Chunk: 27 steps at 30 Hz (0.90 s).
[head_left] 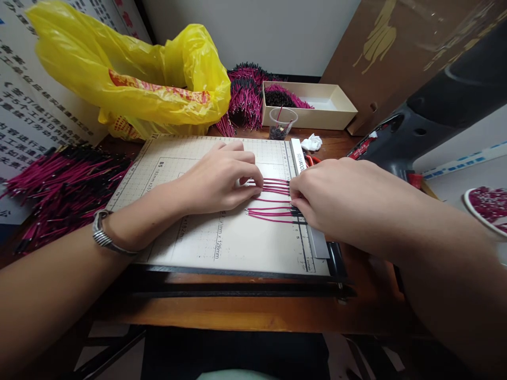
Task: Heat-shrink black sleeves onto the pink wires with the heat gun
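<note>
Several short magenta wires [273, 207] with black ends lie side by side on a cream paper trimmer board [245, 243], their black ends toward the grey-white strip [320, 244] along its right edge. My left hand [225, 177] rests over the board, thumb and forefinger pinched on the left ends of the upper wires. At the strip, my right hand [336, 198] is closed, with thumb and forefinger together at the black ends of the wires. Its fingers hide part of the strip and those wire ends.
Magenta wire heaps [67, 184] lie left and behind the board. A yellow plastic bag [138, 79] stands at back left. Behind are a cream box [336, 108] holding wires, a clear cup [282, 122] and crumpled tissue [311, 142]. A bowl [489, 208] sits far right.
</note>
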Available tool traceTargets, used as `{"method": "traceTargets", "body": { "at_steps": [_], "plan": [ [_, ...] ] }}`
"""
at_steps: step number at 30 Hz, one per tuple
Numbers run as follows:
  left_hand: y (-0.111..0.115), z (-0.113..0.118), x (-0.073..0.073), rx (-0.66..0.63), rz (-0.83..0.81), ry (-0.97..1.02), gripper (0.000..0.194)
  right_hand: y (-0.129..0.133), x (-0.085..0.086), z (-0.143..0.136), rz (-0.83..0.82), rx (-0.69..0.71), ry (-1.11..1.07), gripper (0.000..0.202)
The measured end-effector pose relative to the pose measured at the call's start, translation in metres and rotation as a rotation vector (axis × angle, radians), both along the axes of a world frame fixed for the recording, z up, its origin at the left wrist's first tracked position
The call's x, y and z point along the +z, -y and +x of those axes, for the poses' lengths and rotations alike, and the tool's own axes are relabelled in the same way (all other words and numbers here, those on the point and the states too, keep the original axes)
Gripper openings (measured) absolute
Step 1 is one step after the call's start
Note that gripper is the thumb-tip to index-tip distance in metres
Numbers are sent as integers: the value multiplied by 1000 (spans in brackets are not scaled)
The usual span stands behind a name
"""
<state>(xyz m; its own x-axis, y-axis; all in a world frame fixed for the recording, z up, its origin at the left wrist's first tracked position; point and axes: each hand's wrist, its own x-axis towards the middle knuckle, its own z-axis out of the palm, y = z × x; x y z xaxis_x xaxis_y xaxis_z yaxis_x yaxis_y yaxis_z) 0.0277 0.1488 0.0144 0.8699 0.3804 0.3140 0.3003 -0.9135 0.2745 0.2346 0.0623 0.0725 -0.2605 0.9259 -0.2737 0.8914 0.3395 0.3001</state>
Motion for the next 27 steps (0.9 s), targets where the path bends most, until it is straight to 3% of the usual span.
{"method": "traceTargets", "body": {
  "at_steps": [9, 27],
  "plan": [
    [-1, 1, 0, -65, -36, 21, 19, 1, 3, -3, -11, -1, 21, 29],
    [3, 0, 6, -64, -63, 20, 22, -1, 1, -1, 18, -5, 24, 31]
  ]
}}
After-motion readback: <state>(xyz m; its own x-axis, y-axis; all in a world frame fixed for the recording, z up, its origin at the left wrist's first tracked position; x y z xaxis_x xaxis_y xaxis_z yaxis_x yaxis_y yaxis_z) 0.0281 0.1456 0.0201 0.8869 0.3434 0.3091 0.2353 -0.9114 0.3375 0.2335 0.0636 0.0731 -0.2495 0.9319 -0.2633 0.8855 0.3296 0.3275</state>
